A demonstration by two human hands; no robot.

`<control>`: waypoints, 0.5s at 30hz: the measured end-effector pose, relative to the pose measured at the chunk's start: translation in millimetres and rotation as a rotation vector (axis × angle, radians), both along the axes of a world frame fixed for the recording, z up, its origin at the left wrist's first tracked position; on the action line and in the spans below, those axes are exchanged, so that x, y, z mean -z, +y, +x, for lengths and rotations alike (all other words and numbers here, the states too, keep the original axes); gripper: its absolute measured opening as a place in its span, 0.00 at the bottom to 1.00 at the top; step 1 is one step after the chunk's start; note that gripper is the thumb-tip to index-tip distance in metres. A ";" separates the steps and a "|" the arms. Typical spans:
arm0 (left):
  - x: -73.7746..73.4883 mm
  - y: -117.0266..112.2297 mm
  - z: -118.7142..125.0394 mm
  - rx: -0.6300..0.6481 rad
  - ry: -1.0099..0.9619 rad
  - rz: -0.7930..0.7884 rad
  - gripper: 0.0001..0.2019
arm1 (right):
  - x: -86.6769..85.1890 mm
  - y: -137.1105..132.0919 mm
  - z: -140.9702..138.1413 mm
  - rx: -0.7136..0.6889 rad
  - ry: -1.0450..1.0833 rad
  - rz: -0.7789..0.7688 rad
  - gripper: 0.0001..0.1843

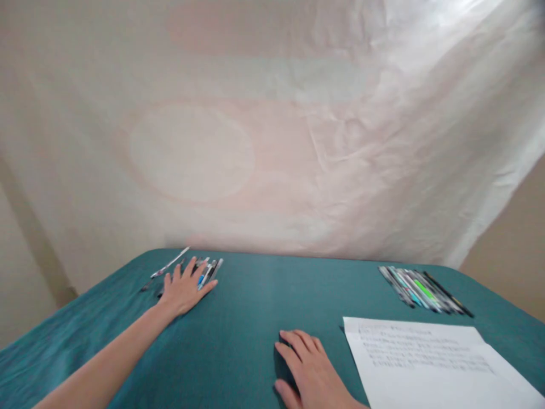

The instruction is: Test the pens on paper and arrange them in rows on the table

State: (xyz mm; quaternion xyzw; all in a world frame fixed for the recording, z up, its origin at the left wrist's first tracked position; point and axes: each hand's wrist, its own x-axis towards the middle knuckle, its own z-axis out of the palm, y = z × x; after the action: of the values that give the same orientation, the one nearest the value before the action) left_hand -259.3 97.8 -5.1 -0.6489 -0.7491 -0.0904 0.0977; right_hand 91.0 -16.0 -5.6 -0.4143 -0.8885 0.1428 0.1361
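My left hand point(184, 289) is stretched out at the far left of the table, fingers spread over a group of pens point(212, 271). The palm and fingers hide part of that group. One white pen point(171, 262) lies apart, slanting just beyond my fingers. Near the front middle my right hand point(310, 366) rests on the green cloth with its fingers apart and holds nothing. To its right lies a white sheet of paper point(404, 380) with lines of writing too blurred to read.
A row of pens and markers point(426, 289), one bright green, lies side by side at the far right. Dark green cloth point(264, 301) covers the table. Behind its far edge hangs a pale, wrinkled sheet point(281, 142).
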 end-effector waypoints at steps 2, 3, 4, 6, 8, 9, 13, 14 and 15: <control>5.0 9.9 -3.2 -0.078 -0.041 -0.058 0.40 | -1.2 0.6 2.6 -0.020 0.015 -0.015 0.28; 6.5 14.2 -5.1 -0.099 -0.055 -0.075 0.41 | -1.0 1.4 3.6 -0.022 0.022 -0.016 0.28; 7.5 17.6 -6.8 -0.099 -0.060 -0.078 0.41 | -0.5 2.1 4.3 -0.019 0.031 -0.013 0.28; 7.9 21.8 -9.3 -0.088 -0.074 -0.099 0.39 | 0.8 3.0 4.9 -0.001 0.056 0.002 0.28; 7.3 22.8 -10.7 -0.084 -0.067 -0.101 0.35 | 1.0 2.3 5.1 0.012 0.092 0.015 0.28; 6.8 22.6 -11.3 -0.084 -0.059 -0.100 0.34 | 0.2 1.4 5.4 0.008 0.112 0.015 0.27; 5.3 21.0 -13.8 -0.069 -0.014 -0.077 0.31 | -12.7 1.3 13.8 -0.001 0.237 -0.037 0.26; 4.8 20.9 -13.4 -0.065 -0.001 -0.064 0.31 | -18.3 5.1 19.6 0.030 0.292 -0.044 0.25; 4.0 20.8 -11.9 -0.056 0.012 -0.045 0.32 | -24.3 11.8 27.8 0.080 0.352 -0.044 0.23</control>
State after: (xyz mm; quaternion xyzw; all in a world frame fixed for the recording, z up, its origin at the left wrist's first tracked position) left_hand -271.2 118.5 -9.1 -0.6304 -0.7681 -0.0670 0.0902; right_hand 118.7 -4.3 18.8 -0.4205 -0.8306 0.2269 0.2861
